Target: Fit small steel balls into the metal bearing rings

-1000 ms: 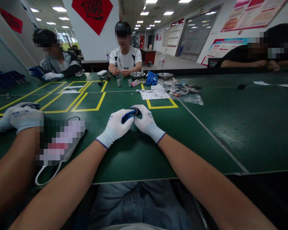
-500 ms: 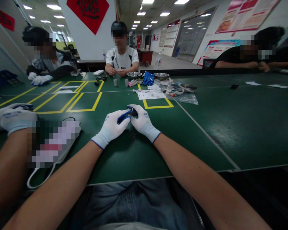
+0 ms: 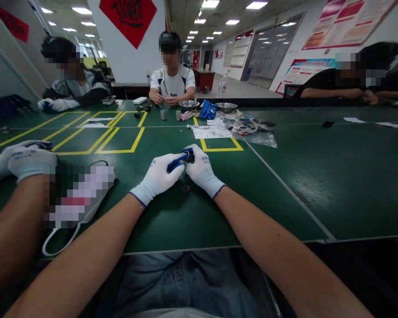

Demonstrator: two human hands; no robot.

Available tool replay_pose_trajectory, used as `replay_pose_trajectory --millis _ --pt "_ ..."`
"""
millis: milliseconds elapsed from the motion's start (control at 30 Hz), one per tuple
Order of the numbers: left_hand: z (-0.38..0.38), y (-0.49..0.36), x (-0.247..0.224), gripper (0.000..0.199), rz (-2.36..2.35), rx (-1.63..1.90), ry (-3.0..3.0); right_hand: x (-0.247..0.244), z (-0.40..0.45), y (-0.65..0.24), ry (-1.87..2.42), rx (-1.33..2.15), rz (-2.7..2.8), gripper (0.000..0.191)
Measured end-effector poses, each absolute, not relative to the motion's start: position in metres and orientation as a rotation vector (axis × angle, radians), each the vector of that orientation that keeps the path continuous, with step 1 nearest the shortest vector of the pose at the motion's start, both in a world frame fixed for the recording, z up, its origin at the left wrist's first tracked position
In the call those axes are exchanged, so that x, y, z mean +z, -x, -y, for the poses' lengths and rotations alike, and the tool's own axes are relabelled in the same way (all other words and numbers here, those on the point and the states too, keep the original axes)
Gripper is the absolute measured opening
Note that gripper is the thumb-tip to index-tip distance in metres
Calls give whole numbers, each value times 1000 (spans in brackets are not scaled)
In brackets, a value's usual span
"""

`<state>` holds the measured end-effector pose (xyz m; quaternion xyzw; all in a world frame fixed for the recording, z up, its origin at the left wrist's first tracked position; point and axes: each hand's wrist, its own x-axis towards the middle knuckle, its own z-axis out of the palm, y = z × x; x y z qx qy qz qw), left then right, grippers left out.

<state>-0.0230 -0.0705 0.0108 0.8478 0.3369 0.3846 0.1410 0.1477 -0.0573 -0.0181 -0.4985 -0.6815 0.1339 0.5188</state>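
Both my hands wear white gloves with blue palms and meet above the green table (image 3: pixel 172 225). My right hand (image 3: pixel 201 167) is closed around a small dark, rounded part (image 3: pixel 188 156), much of it hidden by the fingers. Against the same part, my left hand (image 3: pixel 163 171) presses its thumb and fingers from the other side. Its exact kind is too small to make out. Just below the hands, a scatter of tiny dark bits (image 3: pixel 185 188) lies on the tabletop.
A white strapped pouch-like item (image 3: pixel 97 201), partly blurred out, lies left, beside a co-worker's gloved hands (image 3: pixel 29 159). Ahead are yellow tape outlines (image 3: pixel 119 151), littered white paper (image 3: pixel 212 132), a plastic bag (image 3: pixel 265 138), blue gloves (image 3: pixel 208 110) and metal bowls (image 3: pixel 227 106). Other people sit across.
The whole view has shifted slightly, so everything appears a little further right. My hands stay together on the dark part, with the fingers moved slightly around it.
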Motion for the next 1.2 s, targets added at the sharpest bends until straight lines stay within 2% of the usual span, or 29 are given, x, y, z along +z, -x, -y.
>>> replay_pose_trajectory --millis 267,533,1100,1200 --pt "74 21 12 40 -996 1063 -2456 -19 61 -147 1208 325 1702 26" --pt "70 22 10 43 -1068 1055 -2418 -26 58 -143 1177 271 1655 46" --pt "67 25 9 49 -999 1112 -2324 -27 52 -149 1141 229 1662 37" --pt "68 25 11 51 -941 1113 -2275 -24 53 -152 1146 212 1653 40"
